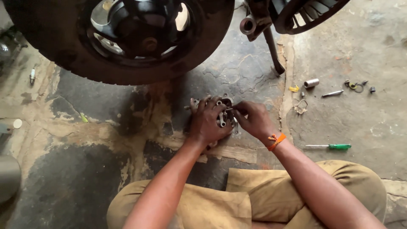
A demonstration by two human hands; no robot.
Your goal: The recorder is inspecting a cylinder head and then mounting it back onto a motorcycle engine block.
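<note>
Fingers of the left hand (206, 122) clamp over a metal engine part (223, 115) on the floor just below the motorcycle wheel (123, 38). The right hand (253, 120) pinches a small piece at the part's right edge. A green-handled screwdriver (330, 146) lies well right of the part.

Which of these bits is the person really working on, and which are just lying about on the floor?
In hand:
left hand
right hand
metal engine part

Lying about:
green screwdriver
metal sleeve
steel pin
spark plug
wheel
</note>
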